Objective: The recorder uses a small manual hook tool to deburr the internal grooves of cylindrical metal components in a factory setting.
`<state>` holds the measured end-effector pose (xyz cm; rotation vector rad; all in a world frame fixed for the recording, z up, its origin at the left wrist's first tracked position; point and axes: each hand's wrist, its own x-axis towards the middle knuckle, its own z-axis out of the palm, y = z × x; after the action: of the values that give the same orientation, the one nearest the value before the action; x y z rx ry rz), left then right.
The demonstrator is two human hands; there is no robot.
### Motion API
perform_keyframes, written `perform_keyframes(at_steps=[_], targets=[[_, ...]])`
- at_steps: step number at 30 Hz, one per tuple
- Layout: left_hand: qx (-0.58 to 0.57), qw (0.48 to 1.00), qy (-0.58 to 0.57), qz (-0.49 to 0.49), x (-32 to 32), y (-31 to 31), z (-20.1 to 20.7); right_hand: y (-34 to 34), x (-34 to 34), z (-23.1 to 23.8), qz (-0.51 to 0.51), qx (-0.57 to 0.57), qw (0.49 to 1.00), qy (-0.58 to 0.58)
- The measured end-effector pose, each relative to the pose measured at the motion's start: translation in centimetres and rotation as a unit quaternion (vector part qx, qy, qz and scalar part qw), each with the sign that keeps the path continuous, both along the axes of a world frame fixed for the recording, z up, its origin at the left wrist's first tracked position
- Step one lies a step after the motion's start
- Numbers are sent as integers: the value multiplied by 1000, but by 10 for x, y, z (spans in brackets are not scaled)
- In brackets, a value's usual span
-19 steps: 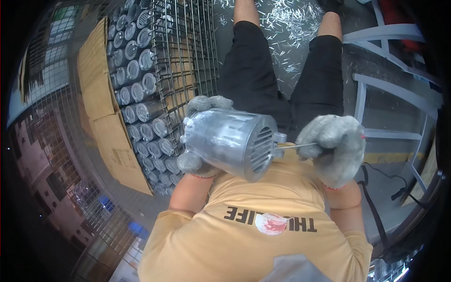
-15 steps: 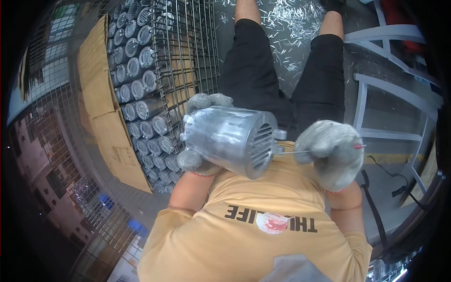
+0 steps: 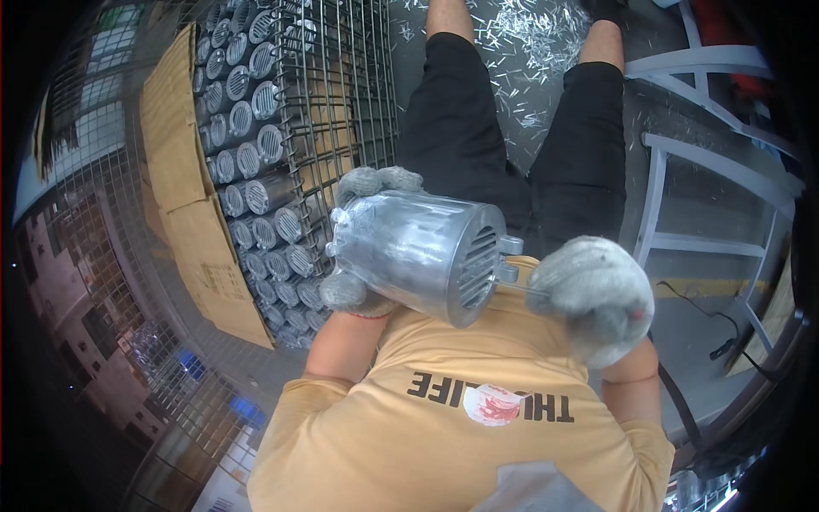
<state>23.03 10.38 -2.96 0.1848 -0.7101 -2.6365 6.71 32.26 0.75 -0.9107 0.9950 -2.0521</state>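
Observation:
A shiny cylindrical metal housing (image 3: pixel 405 252) lies on its side above my lap. Its slotted round end points right, with two small lugs on that rim. My left hand (image 3: pixel 348 288), in a grey knitted glove, is closed round the housing's left end, thumb and fingers on opposite sides. To the right, my gloved right hand (image 3: pixel 593 299) is closed on a thin metal rod (image 3: pixel 527 288). The rod's far end is at the lower lug; a spot of red shows at the glove, and most of the rod is hidden.
At left, a wire mesh cage (image 3: pixel 328 111) holds stacked similar housings (image 3: pixel 247 158) beside a cardboard sheet (image 3: pixel 183 171). Metal slivers (image 3: pixel 546 38) litter the floor beyond my knees. Grey metal frames (image 3: pixel 704 158) stand at right, near a black cable (image 3: pixel 712 316).
My right hand has turned and shifted slightly left, and less of the rod and its red end now shows. My left hand and the housing stay nearly still.

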Motion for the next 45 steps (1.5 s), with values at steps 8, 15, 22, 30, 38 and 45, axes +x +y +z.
perform_keyframes(at_steps=[8, 15, 22, 30, 38, 45], targets=[[81, 996, -17, 15, -11, 7, 17, 31, 19, 38, -18, 369, 909, -191], [-34, 999, -15, 25, 7, -8, -12, -3, -17, 29, 99, 208, 903, 362], [143, 989, -36, -16, -12, -4, 20, 18, -12, 43, -40, 229, 933, -276], [-49, 921, -368, -121, -18, 5, 64, -46, -13, 6, 14, 166, 986, -10], [-573, 807, -134, -39, -14, -18, 37, -45, -15, -5, 16, 110, 906, -407], [-168, 941, -294, 6, -29, 9, 44, -30, -16, 34, 32, 189, 909, -369]])
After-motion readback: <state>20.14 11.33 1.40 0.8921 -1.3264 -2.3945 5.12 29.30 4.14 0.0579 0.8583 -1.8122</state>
